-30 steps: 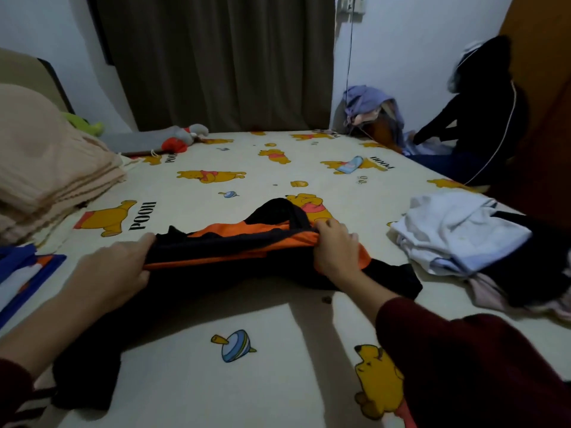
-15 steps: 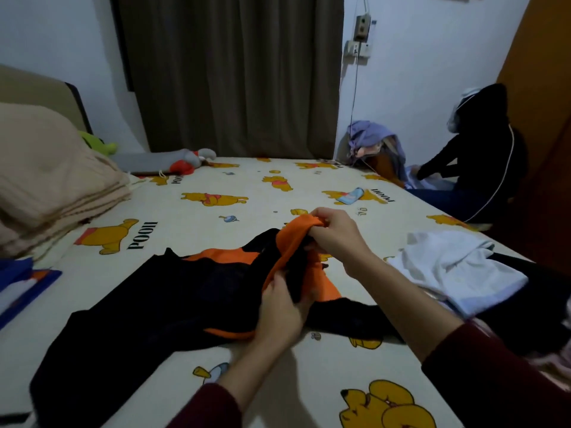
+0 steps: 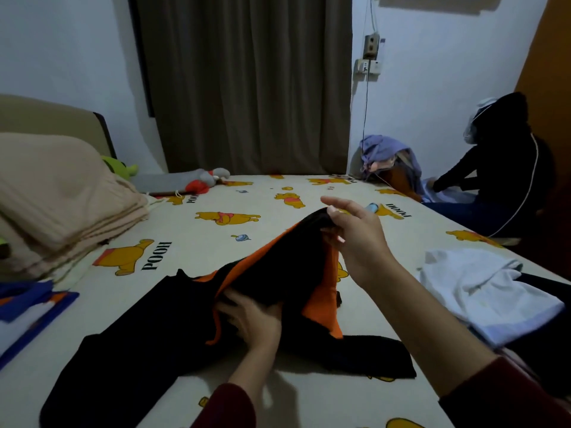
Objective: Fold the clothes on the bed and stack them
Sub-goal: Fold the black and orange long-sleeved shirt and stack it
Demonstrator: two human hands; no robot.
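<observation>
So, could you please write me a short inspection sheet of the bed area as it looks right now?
Surface: bed sheet with a cartoon bear print, partly covered by clothes.
Job's things: black and orange garment spread out, one end lifted; white garment crumpled at the right; folded blue and white clothes at the left edge.
Clutter: beige blanket, grey soft toy, small blue item on the sheet.
Hands: left hand grips the garment low down; right hand pinches its raised end.
Cables: cable hanging from a wall socket.
Surroundings: brown curtain, clothes pile in the corner, person in dark clothes seated beside the bed.
</observation>
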